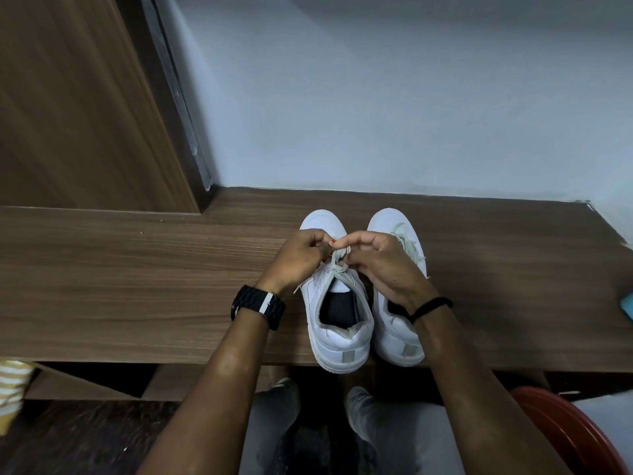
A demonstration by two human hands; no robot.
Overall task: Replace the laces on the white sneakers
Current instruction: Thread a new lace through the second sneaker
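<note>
White sneakers stood side by side, heels toward the person, near the front edge of a wood-grain bench (137,269). Both hands met over the left sneaker (337,303), working the lace (337,260) at its top eyelets. The left hand (296,258), just left of that shoe's tongue, pinched one part of the lace between curled fingers; the right hand (376,262), reaching across from above the right sneaker (394,330), pinched another. Whether the bow was being tied or undone could not be told; the step appeared to concern the knot. The next move would likely call for a steady pull with opposing hands. A lace on the right sneaker lay loosely threaded beyond the right hand.
</note>
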